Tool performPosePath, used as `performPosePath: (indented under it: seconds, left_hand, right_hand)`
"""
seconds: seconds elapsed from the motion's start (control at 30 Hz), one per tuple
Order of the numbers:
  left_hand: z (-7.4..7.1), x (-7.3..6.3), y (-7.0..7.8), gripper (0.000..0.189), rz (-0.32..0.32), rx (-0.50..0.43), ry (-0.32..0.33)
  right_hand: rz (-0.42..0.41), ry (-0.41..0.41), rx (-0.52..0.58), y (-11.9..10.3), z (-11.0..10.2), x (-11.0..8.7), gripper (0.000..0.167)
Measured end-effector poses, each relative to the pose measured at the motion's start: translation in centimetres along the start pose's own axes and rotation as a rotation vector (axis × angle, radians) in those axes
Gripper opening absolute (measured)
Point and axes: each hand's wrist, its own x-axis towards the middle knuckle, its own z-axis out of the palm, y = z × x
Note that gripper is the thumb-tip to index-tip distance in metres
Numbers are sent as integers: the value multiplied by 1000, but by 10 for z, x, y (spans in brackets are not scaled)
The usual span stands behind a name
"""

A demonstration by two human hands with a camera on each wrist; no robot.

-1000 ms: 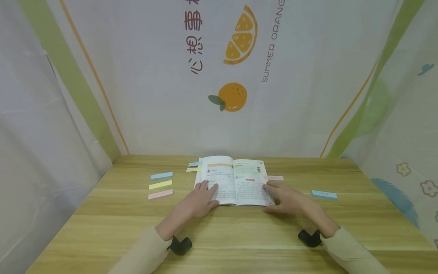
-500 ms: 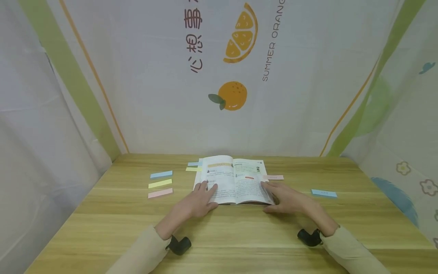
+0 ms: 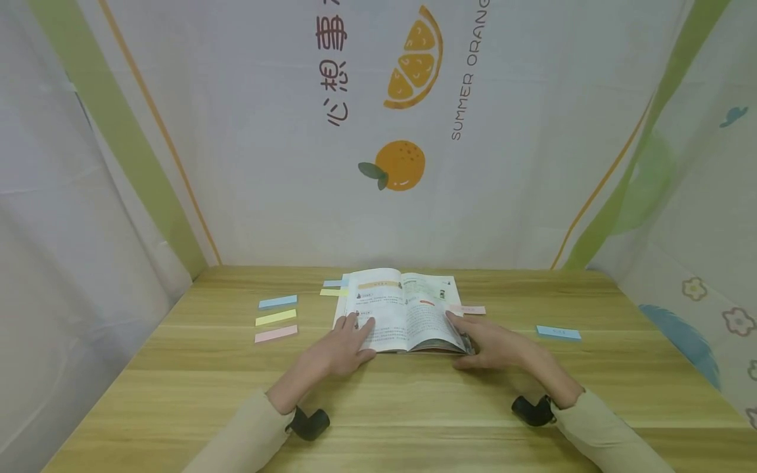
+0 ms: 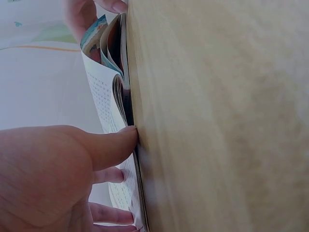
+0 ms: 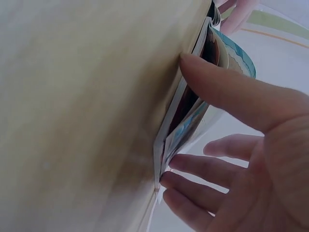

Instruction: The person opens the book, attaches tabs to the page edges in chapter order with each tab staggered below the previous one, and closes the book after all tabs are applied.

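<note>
Right page now bows up; book lies open, tabletop rear. Left hand spread on left page, right hand loosely splayed at edge; lifted-page count unclear, gentle curling avoids creases.

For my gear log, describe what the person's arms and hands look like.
Pale beige long sleeves end just short of the left hand and right hand, both bare, without gloves. A black, bent device sits by the end of each sleeve.
</note>
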Motion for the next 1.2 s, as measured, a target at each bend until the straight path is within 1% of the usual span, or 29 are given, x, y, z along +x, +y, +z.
performPosePath:
  seconds: [0.27,0.57,0.7,0.83,0.9,0.97,1.07,1.2]
  left_hand:
    - [0,-1,0,60,7,3,2]
    - [0,-1,0,60,1,8,-5]
    - [0,0,0,60,3,11,-7]
    - [1,0,-1,60,8,14,-4]
    - [0,0,0,60,7,11,-4]
    - [1,0,0,60,6,10,-7]
    - [0,0,0,60,4,9,-10]
    - [-1,-1,1,60,5,14,-15]
  right_hand:
    - [29,-9,24,-5,-1,-1,95]
    - [11,17,13,-7,-2,-1,75]
    - [-4,69,-12,-6,-7,-1,73]
    - [-1,138,-58,-5,-12,-2,78]
    - [7,160,-61,-5,-13,-2,81]
    - [8,177,-28,-4,-13,-2,80]
    - [6,183,84,-1,-12,-1,79]
    - [12,163,233,1,-12,0,82]
